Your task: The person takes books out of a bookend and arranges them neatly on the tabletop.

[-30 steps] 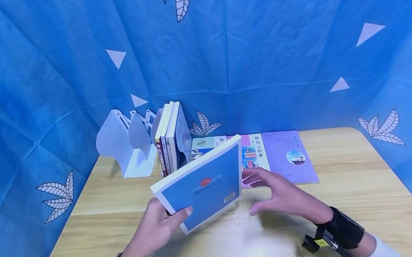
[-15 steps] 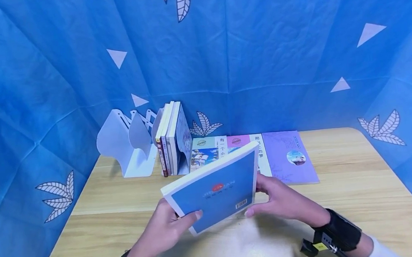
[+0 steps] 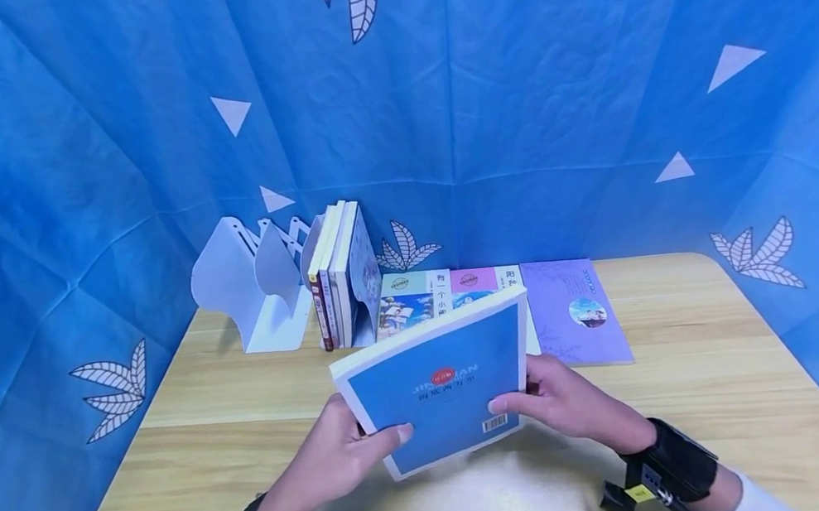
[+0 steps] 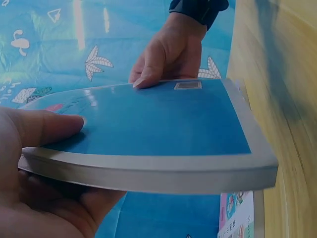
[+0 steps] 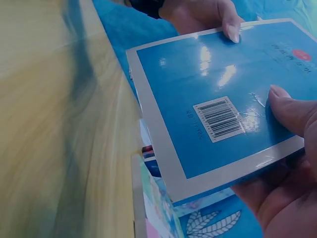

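- Here's your left hand [image 3: 340, 454], gripping the thick blue, white-bordered paperback book [image 3: 437, 419] by its left edge, thumb laid flat across the cover, fingers curled behind.
- Your right hand [image 3: 567, 401] grips the opposite edge, thumb pressed on the cover near the black-and-white printed barcode [image 3: 495, 423], fingers tucked underneath.
- That book sits between your hands, tilted, above the pale wood-grain table [image 3: 701, 391], barcode side towards you, right end higher.
- Your forearms angle inward from the near side, a black strap [image 3: 674, 461] round each wrist.
- Just beyond, a green-topped illustrated book [image 3: 404, 314] and a pink-topped illustrated book [image 3: 474, 281] lie flat beside a flat purple book [image 3: 561, 306].
- Over to the left, upright pale-paged books [image 3: 336, 271] stand in a white curved-panel rack [image 3: 223, 279].
- Behind hangs the blue leaf-printed fabric backdrop [image 3: 555, 140].
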`<action>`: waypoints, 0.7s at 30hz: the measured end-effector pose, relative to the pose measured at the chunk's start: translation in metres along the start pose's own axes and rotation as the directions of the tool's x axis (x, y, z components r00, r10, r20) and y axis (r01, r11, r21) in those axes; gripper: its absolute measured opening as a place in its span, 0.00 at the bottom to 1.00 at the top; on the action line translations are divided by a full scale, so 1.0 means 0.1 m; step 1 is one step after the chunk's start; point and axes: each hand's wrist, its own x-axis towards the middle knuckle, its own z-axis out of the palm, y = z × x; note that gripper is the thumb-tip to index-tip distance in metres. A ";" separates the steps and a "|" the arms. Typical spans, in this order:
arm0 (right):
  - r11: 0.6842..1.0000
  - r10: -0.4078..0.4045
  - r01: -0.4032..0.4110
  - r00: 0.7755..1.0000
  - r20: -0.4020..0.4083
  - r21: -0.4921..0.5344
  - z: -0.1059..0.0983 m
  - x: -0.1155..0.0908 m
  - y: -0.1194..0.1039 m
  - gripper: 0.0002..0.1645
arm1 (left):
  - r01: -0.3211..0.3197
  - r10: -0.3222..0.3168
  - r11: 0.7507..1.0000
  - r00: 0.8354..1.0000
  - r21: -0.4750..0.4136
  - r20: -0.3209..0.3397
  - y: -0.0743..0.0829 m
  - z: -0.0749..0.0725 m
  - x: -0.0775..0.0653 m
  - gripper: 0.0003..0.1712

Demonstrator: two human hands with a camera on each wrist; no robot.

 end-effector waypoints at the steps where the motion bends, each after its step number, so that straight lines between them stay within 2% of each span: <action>1: 1.000 -0.016 0.016 1.000 -0.006 0.002 0.01 0.00 0.01 0.29 | 0.013 -0.013 1.000 1.000 -0.001 0.001 0.00 0.00 0.00 0.40; 4: 0.998 -0.061 0.061 0.998 -0.026 -0.008 0.02 -0.03 0.02 0.29 | 0.032 -0.031 0.999 0.999 -0.008 0.013 0.01 0.00 0.00 0.43; 8: 0.994 -0.108 0.107 0.993 -0.048 -0.025 0.03 -0.06 0.01 0.29 | 0.021 -0.021 1.000 0.999 -0.014 0.027 0.01 0.00 0.03 0.45; 13: 0.985 -0.167 0.162 0.983 -0.080 -0.054 0.04 -0.11 -0.01 0.30 | 0.048 -0.048 0.999 0.999 0.002 0.010 0.02 0.00 0.08 0.47; 17: 0.975 -0.211 0.202 0.973 -0.095 -0.093 0.02 -0.13 -0.03 0.31 | 0.085 -0.085 0.996 0.996 0.005 0.014 0.03 -0.01 0.09 0.47; 21: 0.966 -0.242 0.229 0.964 -0.107 -0.122 0.00 -0.15 -0.06 0.32 | 0.094 -0.094 0.995 0.995 0.020 0.020 0.03 -0.03 0.09 0.44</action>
